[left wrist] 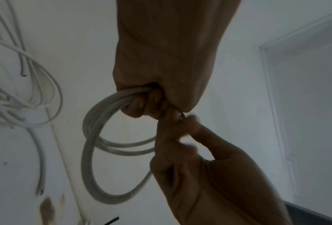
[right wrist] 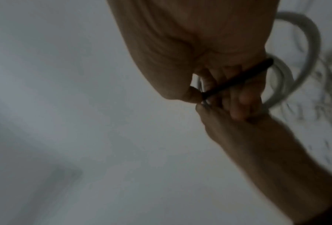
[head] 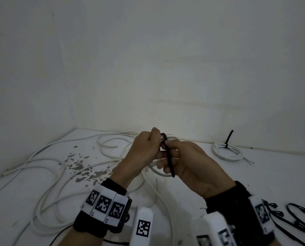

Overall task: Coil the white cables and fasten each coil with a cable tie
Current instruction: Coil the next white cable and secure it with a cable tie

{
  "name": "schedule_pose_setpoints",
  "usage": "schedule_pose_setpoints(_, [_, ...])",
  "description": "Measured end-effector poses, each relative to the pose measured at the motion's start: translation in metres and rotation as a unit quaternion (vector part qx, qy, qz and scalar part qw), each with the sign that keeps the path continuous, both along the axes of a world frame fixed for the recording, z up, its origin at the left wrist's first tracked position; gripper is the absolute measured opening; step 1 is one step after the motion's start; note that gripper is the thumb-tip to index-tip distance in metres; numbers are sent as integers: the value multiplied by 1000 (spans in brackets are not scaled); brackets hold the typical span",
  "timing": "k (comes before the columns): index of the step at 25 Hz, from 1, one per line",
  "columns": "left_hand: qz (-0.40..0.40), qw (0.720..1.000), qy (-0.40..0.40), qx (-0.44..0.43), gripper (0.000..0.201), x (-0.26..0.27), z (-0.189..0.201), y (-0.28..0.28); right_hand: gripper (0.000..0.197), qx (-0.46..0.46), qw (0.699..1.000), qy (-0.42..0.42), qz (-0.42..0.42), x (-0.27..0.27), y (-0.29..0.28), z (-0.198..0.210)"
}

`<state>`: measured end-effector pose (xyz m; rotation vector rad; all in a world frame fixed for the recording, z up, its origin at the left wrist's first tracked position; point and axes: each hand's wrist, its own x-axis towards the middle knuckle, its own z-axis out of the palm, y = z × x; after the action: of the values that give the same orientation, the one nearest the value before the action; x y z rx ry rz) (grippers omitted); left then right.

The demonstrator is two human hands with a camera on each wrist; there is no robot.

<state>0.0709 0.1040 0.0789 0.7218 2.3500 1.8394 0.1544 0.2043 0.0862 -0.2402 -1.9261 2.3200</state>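
My left hand (head: pixel 144 148) grips a coil of white cable (left wrist: pixel 95 149) in its curled fingers, held up above the table. A black cable tie (head: pixel 168 155) loops over the coil at the top, and its tail runs down across my right palm. My right hand (head: pixel 185 160) pinches the tie next to my left thumb. In the right wrist view the black cable tie (right wrist: pixel 236 79) crosses the fingers, with the white coil (right wrist: pixel 288 79) behind. Most of the coil is hidden by both hands in the head view.
A finished coil (head: pixel 228 150) with a black tie lies at the far right of the white table (head: pixel 272 174). Loose white cables (head: pixel 47 173) sprawl over the left side, around dark stains (head: pixel 80 166). Spare black ties (head: pixel 293 215) lie at the near right.
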Motion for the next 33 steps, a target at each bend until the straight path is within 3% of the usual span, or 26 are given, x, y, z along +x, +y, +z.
schedule_pose_setpoints(7, [11,1000,7,8,53,-5,-1,1,24,-91,996,-20,17,0,-1,3])
schedule_pose_setpoints(11, [-7,1000,18,-6,53,-7,-2,-1,23,-52,998,-5,-46,-1,-11,2])
schedule_pose_setpoints(17, [-52,998,-30,13,56,-7,-2,-2,23,-80,992,12,-100,0,-24,-5])
schedule_pose_setpoints(19, [-77,994,-66,35,56,-6,-3,-2,21,-56,993,20,-98,1,-23,-7])
schedule_pose_setpoints(21, [-91,986,-109,85,53,-7,-2,-3,26,61,990,69,-107,1,-15,-9])
schedule_pose_setpoints(22, [-89,978,-140,124,51,-8,0,-4,26,154,970,117,-147,2,-10,-9])
schedule_pose_setpoints(24, [-85,953,-210,201,49,-13,3,-6,24,327,876,190,-299,0,2,-13])
schedule_pose_setpoints(25, [-95,939,-237,229,46,-15,3,-8,36,385,832,188,-353,0,6,-15])
schedule_pose_setpoints(26, [-117,925,-260,251,44,-16,3,-9,46,401,825,175,-358,-1,9,-16])
schedule_pose_setpoints(27, [-145,909,-279,273,43,-17,3,-10,49,346,870,165,-309,-3,11,-14])
schedule_pose_setpoints(28, [-174,892,-298,292,42,-16,3,-11,50,225,933,162,-228,-4,12,-10])
schedule_pose_setpoints(29, [-200,875,-316,307,40,-15,3,-12,54,92,973,150,-148,-5,13,-7])
schedule_pose_setpoints(30, [-225,860,-331,316,38,-13,4,-11,57,-9,984,142,-104,-3,15,-3])
schedule_pose_setpoints(31, [-246,849,-341,321,35,-10,4,-10,56,-45,986,135,-92,-2,17,0])
schedule_pose_setpoints(33, [-260,843,-342,322,29,-7,5,-8,50,-18,985,126,-112,-3,19,1])
